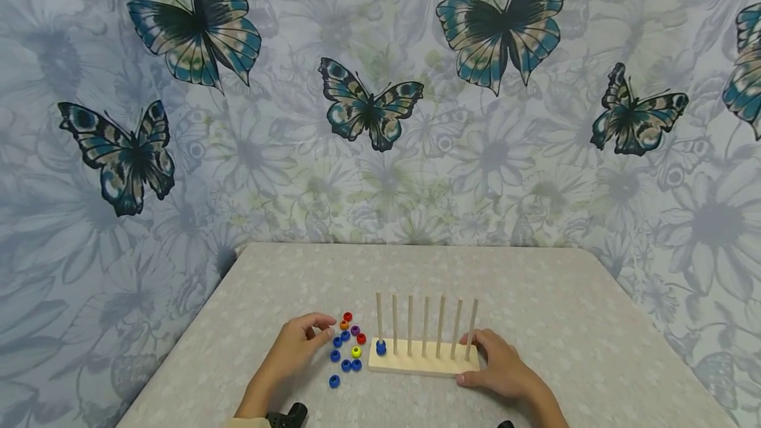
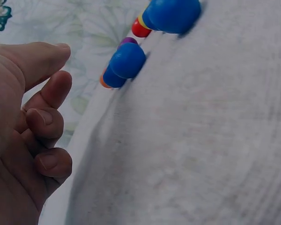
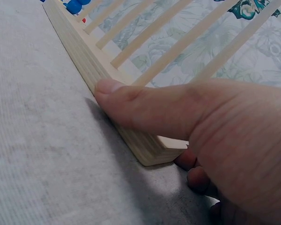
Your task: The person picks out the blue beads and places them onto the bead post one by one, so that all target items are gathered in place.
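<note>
A pale wooden peg board (image 1: 423, 366) stands on the table, with a row of several upright pegs. Blue beading, one bead or more, sits at the foot of its leftmost peg (image 1: 379, 316). My right hand (image 1: 501, 365) grips the board's right end; in the right wrist view the thumb (image 3: 145, 105) lies along the front edge. Left of the board are loose beads: several blue, such as one blue bead (image 1: 335, 381), plus red (image 1: 361, 339), orange (image 1: 343, 325), purple (image 1: 355, 330) and yellow (image 1: 356, 352). Beside them hovers my left hand (image 1: 297, 343), fingers loosely bent, nothing visible in it.
A light patterned cloth covers the table (image 1: 535, 302). Behind its far edge rises a wall covering (image 1: 380, 197) printed with flowers and butterflies. Dark wrist gear (image 1: 288, 417) shows by the left forearm.
</note>
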Demonstrator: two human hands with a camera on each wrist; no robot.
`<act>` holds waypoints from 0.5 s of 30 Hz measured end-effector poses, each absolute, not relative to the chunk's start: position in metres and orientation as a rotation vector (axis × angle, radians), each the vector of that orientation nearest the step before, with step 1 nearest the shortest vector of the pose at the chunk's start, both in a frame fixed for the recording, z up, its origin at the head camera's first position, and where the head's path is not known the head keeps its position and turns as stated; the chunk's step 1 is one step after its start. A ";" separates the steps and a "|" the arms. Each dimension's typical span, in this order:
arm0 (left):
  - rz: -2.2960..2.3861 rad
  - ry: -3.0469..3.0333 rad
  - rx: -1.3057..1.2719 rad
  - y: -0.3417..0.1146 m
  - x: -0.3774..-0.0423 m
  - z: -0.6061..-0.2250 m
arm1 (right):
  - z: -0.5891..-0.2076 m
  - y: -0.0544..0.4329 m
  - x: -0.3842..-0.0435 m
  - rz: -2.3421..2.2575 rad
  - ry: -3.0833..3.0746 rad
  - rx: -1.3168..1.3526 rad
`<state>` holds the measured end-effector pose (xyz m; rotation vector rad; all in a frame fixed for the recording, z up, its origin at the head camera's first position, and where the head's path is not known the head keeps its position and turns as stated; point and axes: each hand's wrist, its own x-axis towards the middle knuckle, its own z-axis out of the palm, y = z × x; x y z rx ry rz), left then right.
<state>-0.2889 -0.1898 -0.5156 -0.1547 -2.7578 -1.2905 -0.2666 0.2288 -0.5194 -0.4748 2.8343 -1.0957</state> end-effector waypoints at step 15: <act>-1.183 -2.835 -0.210 -0.190 -0.293 -0.523 | -0.524 0.230 -0.269 -1.060 2.842 -0.440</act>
